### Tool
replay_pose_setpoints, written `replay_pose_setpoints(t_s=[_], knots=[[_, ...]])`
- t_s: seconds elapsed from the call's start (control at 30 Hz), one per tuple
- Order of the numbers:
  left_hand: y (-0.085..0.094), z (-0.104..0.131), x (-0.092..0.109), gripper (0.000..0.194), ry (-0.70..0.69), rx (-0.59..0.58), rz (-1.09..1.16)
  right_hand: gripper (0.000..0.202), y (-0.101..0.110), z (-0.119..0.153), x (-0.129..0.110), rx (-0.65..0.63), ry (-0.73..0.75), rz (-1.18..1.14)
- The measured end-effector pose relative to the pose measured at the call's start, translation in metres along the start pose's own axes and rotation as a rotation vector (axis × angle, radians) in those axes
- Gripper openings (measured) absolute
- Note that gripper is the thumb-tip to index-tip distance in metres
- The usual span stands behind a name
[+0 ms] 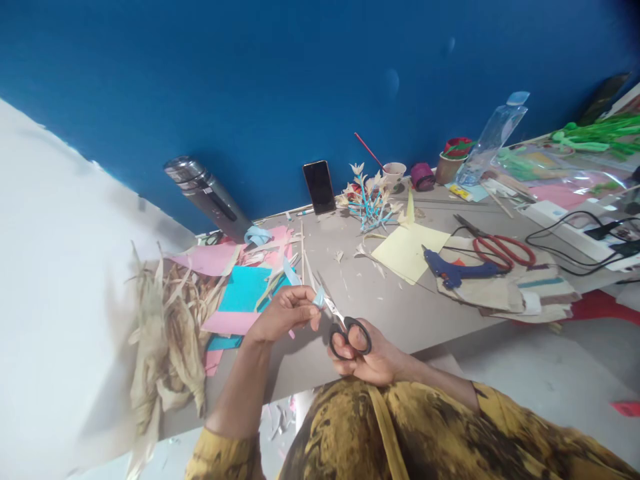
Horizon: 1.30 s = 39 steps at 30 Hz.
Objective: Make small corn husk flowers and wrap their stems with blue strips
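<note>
In my left hand [290, 312] a small light-blue paper piece [319, 298] is pinched between thumb and fingers. My right hand [373, 357] grips black-handled scissors [336, 312], with fingers through the loops. The scissor blades point up and left, right beside the blue paper; whether they touch it I cannot tell. Under and left of my left hand lie pink paper [227, 323] and a bright blue sheet [245, 288]. Farther back stands a bunch of pale flowers on blue stems [370, 203].
Dried husks [170, 327] hang over the table's left edge. A flask [213, 200] and a phone [319, 187] stand by the blue wall. Yellow paper [410, 250], a glue gun [457, 270], red-handled scissors [500, 250], a plastic bottle [493, 140] and a power strip [575, 230] are rightward.
</note>
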<state>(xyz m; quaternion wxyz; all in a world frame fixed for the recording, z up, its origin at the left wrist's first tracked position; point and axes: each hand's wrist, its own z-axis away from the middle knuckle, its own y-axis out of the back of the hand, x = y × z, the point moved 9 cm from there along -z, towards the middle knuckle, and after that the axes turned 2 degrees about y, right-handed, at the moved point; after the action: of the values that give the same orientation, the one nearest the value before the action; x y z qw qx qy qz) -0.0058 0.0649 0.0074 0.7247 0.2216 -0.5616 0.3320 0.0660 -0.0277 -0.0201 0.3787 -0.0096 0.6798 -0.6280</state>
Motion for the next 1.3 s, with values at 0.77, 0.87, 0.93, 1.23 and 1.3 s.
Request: replay_pose_setpoints(t_s=[0.77, 0.87, 0.93, 1.23, 1.3], knots=[[0.043, 0.023, 0.007, 0.016, -0.145, 0.363, -0.014, 0.047, 0.031, 0.008, -0.088, 0.314, 0.256, 0.848], [0.06, 0.031, 0.017, 0.023, -0.282, 0.455, 0.169, 0.041, 0.03, 0.01, -0.081, 0.403, 0.07, 1.568], [0.062, 0.038, 0.023, 0.029, -0.348, 0.478, 0.215, 0.037, 0.026, 0.01, -0.079, 0.426, 0.001, 1.881], [0.026, 0.049, 0.032, 0.059, -0.342, 0.232, 0.268, 0.028, 0.019, 0.001, -0.065, 0.311, -0.19, 2.197], [0.019, 0.046, 0.029, 0.062, -0.305, 0.21, 0.257, 0.029, 0.02, -0.005, -0.061, 0.285, -0.232, 2.187]])
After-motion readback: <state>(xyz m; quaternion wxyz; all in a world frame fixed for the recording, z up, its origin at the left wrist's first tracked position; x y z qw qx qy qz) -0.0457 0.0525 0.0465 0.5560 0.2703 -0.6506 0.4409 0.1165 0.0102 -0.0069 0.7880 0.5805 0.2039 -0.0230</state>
